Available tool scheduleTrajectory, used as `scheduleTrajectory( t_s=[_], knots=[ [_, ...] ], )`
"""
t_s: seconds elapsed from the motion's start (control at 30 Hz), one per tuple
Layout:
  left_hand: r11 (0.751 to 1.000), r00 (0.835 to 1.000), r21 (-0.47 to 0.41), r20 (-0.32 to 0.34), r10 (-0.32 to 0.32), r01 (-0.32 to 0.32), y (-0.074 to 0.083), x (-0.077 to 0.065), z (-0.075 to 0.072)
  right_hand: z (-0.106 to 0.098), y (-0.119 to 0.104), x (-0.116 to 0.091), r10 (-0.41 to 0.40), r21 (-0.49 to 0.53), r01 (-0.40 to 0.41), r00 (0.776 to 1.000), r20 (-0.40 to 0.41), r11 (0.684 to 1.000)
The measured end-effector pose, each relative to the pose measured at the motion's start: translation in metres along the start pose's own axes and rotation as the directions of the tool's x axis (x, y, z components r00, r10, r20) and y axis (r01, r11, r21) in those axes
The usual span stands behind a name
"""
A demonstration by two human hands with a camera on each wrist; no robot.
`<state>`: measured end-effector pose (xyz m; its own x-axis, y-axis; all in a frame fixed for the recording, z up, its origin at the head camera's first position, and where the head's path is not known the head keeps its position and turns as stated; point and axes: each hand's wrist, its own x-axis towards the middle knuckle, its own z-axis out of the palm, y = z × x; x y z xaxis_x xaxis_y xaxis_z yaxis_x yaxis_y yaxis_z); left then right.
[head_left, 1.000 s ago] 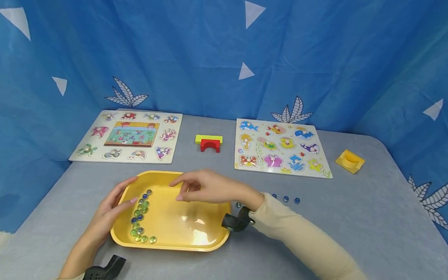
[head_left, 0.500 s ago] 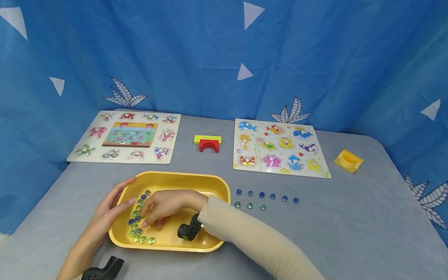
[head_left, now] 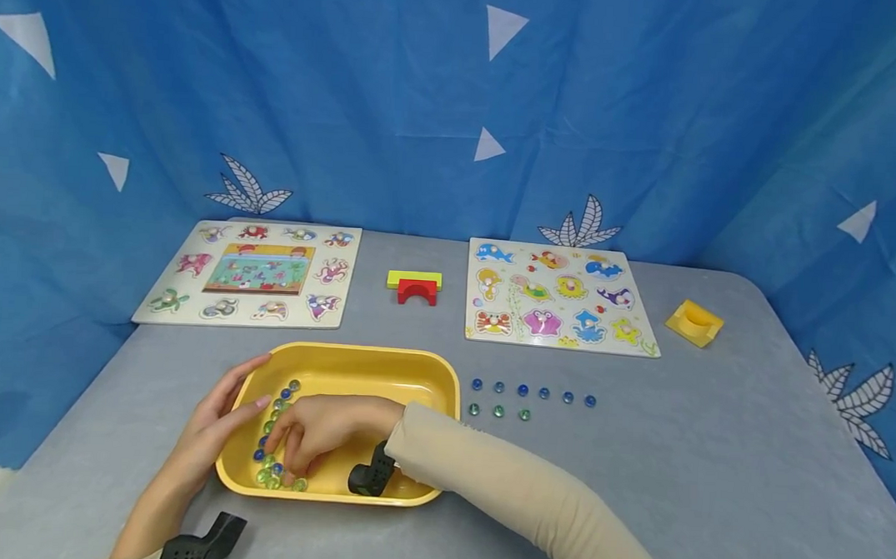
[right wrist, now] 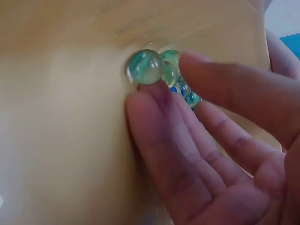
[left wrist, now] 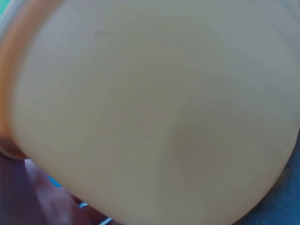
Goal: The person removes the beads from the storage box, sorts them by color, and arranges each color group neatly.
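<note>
A yellow plastic tray (head_left: 369,372) stands on the grey table, with several green and blue glass marbles (head_left: 286,393) gathered along its left side. My left hand (head_left: 204,436) holds the tray's left rim, thumb over the edge and fingers along the outside. In the left wrist view the tray's blurred outer wall (left wrist: 150,103) fills most of the picture. My right hand (head_left: 325,424) reaches into the tray with bent fingers among the marbles. The right wrist view has a clear green marble (right wrist: 145,67) by the fingertips, thumb and index finger apart.
Blue marbles (head_left: 522,390) and green marbles (head_left: 498,411) lie in two rows right of the tray. Two animal puzzle boards (head_left: 181,280) (head_left: 563,297) lie behind. A red arch block (head_left: 418,287), a yellow-green block (head_left: 414,275) and a yellow block (head_left: 695,324) stand near them.
My right hand has come left and down from above the tray's middle to the marbles at its left side. Some marbles have shifted slightly. My left hand has stayed on the rim.
</note>
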<state>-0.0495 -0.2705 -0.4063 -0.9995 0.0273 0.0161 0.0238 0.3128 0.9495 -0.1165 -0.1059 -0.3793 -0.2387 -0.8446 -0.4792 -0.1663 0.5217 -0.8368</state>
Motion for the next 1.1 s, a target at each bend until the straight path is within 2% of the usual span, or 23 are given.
scheduleTrajectory(
  t_s=[0.33,0.57,0.87,1.1],
  knots=[
    [1.0,1.0,0.029,-0.009,-0.008,0.008,-0.0007,0.0001,0.0003,-0.0008,0.0014,-0.0009,0.03,-0.054,-0.028,0.999,0.042,0.998],
    [1.0,1.0,0.021,-0.002,0.005,-0.005,-0.0012,0.0011,-0.0006,-0.0014,0.0015,-0.0025,0.03,-0.044,-0.028,0.998,0.052,0.999],
    [0.998,0.999,0.044,-0.008,-0.036,0.036,-0.0001,0.0016,-0.0002,-0.0026,0.0029,-0.0013,-0.015,0.06,0.01,0.997,0.071,0.998],
    [0.999,1.0,0.032,-0.015,-0.019,0.019,-0.0003,0.0012,0.0005,-0.0017,0.0054,0.0007,-0.026,0.118,0.011,0.991,0.132,0.993]
  ],
)
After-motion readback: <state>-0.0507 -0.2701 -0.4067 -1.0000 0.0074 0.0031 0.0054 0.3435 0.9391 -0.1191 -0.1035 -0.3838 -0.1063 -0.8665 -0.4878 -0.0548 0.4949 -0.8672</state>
